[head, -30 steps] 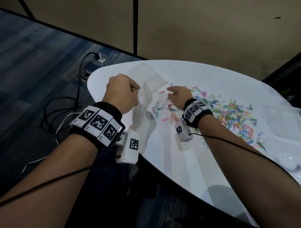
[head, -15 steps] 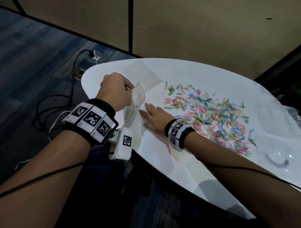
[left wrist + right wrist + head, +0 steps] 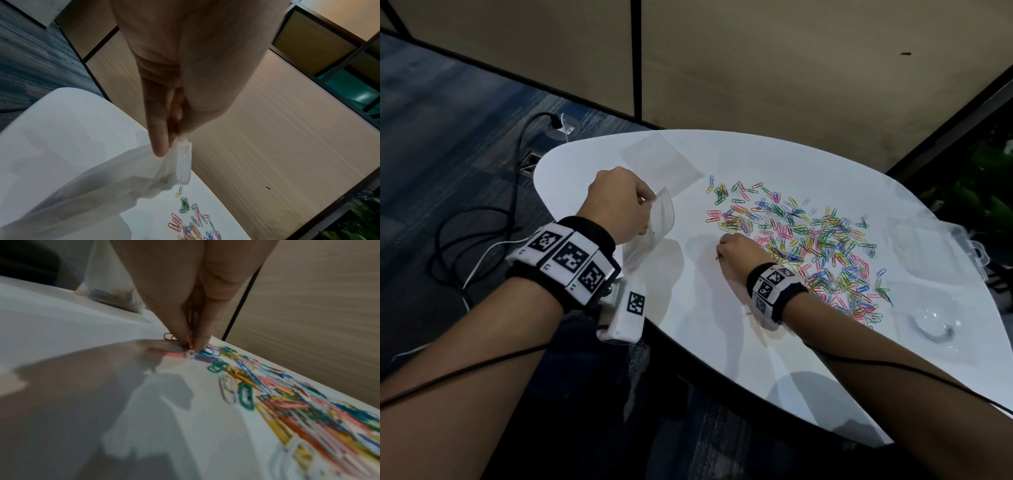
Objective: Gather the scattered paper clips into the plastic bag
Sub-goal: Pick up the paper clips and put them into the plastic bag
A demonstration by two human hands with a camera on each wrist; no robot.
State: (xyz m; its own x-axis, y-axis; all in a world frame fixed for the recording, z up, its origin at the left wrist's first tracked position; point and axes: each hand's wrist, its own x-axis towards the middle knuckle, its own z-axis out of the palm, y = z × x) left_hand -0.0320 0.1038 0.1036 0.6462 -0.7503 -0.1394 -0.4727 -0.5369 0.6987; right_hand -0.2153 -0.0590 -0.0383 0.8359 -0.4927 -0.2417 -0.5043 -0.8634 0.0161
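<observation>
Many coloured paper clips (image 3: 808, 240) lie scattered over the right half of the white table (image 3: 722, 325). My left hand (image 3: 619, 202) pinches the top edge of a clear plastic bag (image 3: 654, 226) and holds it up near the table's left edge; the pinch on the plastic bag (image 3: 176, 162) shows in the left wrist view. The bag's bottom holds some clips (image 3: 111, 295). My right hand (image 3: 739, 250) sits at the near left edge of the pile, fingers curled and pinching a few paper clips (image 3: 191, 337) against the table.
A second clear bag (image 3: 661, 164) lies flat at the table's far left. A clear plastic box (image 3: 941, 246) and a clear lid (image 3: 931, 329) sit at the right end. Black and white cables (image 3: 465, 240) trail on the carpet left of the table.
My right hand left the bag's mouth, where it lay flat, and moved right to the pile's edge, closing its fingers on clips. The left hand still holds the bag up.
</observation>
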